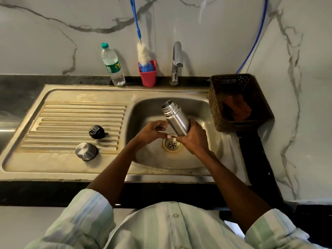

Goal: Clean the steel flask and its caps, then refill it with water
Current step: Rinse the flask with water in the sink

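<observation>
right hand grips the open flask over the sink

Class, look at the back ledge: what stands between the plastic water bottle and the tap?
In the head view, a red cup holding a bottle brush stands between the bottle and the tap.

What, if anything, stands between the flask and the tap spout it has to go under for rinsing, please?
Nothing visible does. The steel flask, gripped by the right hand, is tilted over the sink basin, with open space up to the tap.
</observation>
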Tool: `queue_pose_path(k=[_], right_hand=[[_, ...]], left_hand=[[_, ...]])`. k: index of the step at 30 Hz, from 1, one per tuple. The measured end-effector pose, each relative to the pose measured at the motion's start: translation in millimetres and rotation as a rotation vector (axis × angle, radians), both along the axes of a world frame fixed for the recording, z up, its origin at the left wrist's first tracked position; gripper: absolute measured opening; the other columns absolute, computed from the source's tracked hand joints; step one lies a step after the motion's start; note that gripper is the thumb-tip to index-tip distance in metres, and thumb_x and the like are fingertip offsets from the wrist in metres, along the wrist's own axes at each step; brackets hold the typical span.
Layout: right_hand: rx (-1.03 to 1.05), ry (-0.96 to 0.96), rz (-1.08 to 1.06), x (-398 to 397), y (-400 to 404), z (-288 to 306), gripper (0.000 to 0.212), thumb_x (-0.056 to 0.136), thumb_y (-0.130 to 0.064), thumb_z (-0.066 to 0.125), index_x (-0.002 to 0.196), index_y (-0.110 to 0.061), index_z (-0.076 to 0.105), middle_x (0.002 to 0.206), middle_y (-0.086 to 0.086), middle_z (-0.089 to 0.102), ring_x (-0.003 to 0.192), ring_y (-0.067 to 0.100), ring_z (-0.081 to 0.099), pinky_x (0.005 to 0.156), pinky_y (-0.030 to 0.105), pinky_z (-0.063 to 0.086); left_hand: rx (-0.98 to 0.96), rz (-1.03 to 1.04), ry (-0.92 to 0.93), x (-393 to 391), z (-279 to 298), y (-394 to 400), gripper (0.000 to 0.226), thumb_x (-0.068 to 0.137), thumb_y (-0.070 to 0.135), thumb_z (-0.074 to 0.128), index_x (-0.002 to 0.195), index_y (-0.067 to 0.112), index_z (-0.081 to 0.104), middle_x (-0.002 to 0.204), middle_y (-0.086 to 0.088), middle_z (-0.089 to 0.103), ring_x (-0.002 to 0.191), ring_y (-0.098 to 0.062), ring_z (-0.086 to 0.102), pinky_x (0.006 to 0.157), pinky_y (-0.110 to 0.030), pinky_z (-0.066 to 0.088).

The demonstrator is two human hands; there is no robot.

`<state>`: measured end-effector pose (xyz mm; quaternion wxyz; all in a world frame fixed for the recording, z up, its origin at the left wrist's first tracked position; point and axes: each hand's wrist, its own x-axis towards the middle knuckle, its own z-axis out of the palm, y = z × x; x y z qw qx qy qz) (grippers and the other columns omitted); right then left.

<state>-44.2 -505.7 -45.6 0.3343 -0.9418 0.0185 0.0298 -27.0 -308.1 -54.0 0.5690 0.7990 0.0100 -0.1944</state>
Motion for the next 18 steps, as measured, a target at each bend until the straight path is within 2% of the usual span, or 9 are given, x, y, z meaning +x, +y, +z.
queue_pose_path(k=[2, 4, 5, 7, 10, 14, 18], right_hand=[[-0.090, 0.021, 0.000, 1.8, 1.6, -1.2, 0.080, 0.060, -0.041, 0.085, 0.124, -0.014, 0.047, 0.117, 0.010, 0.061, 0.107, 0.031, 0.058, 0.093, 0.043, 0.047], [-0.187, 0.021, 0.000, 1.8, 4.8, -5.0, 0.074, 0.061, -0.039, 0.082, 0.122, -0.015, 0.046, 0.119, 0.008, 0.060, 0.110, 0.030, 0.055, 0.095, 0.042, 0.043], [-0.238, 0.006, 0.002, 1.9, 6.0, -8.3, 0.071, 0.062, -0.037, 0.080, 0.121, -0.016, 0.046, 0.120, 0.008, 0.060, 0.110, 0.029, 0.054, 0.095, 0.042, 0.040], [-0.319, -0.025, -0.003, 1.4, 7.5, -15.8, 0.069, 0.063, -0.032, 0.078, 0.123, -0.019, 0.045, 0.121, 0.007, 0.059, 0.111, 0.029, 0.053, 0.094, 0.042, 0.039], [-0.396, -0.067, -0.007, -1.2, 8.5, -25.3, 0.072, 0.065, -0.023, 0.077, 0.130, -0.020, 0.046, 0.123, 0.009, 0.059, 0.113, 0.032, 0.050, 0.095, 0.042, 0.038], [-0.515, -0.081, 0.010, -4.5, 10.1, -38.4, 0.067, 0.066, -0.018, 0.073, 0.128, -0.021, 0.048, 0.119, 0.009, 0.059, 0.110, 0.031, 0.049, 0.094, 0.042, 0.039], [-0.581, -0.046, 0.004, -4.0, 9.3, -43.2, 0.063, 0.070, -0.016, 0.070, 0.129, -0.022, 0.048, 0.118, 0.008, 0.058, 0.111, 0.030, 0.048, 0.095, 0.041, 0.037]], left_hand=[[0.032, 0.168, -0.002, -2.1, -16.0, 12.4, 0.042, 0.078, -0.005, 0.076, 0.119, -0.002, 0.064, 0.111, -0.013, 0.066, 0.102, -0.017, 0.061, 0.087, -0.024, 0.056], [0.142, 0.277, -0.032, -3.1, -31.1, 23.2, 0.025, 0.080, 0.003, 0.076, 0.104, 0.006, 0.070, 0.098, -0.004, 0.069, 0.092, -0.015, 0.063, 0.091, -0.037, 0.055], [0.200, 0.294, -0.046, -4.5, -35.1, 26.7, 0.021, 0.082, 0.007, 0.076, 0.101, 0.012, 0.070, 0.096, -0.001, 0.070, 0.091, -0.015, 0.064, 0.089, -0.036, 0.054], [0.272, 0.295, -0.079, -6.9, -40.1, 31.0, 0.020, 0.085, 0.011, 0.073, 0.104, 0.013, 0.071, 0.099, 0.000, 0.071, 0.095, -0.015, 0.065, 0.083, -0.027, 0.050], [0.352, 0.254, -0.144, -11.3, -44.4, 34.8, 0.023, 0.088, 0.010, 0.068, 0.112, 0.010, 0.070, 0.107, -0.002, 0.070, 0.097, -0.016, 0.065, 0.083, -0.024, 0.048], [0.468, 0.206, -0.185, -13.1, -54.3, 45.0, 0.027, 0.090, 0.012, 0.066, 0.117, 0.011, 0.069, 0.116, -0.004, 0.070, 0.103, -0.021, 0.066, 0.092, -0.034, 0.053], [0.596, 0.120, -0.255, -10.9, -57.8, 51.3, 0.025, 0.090, 0.013, 0.063, 0.114, 0.013, 0.070, 0.117, -0.006, 0.069, 0.103, -0.025, 0.066, 0.089, -0.038, 0.054]])
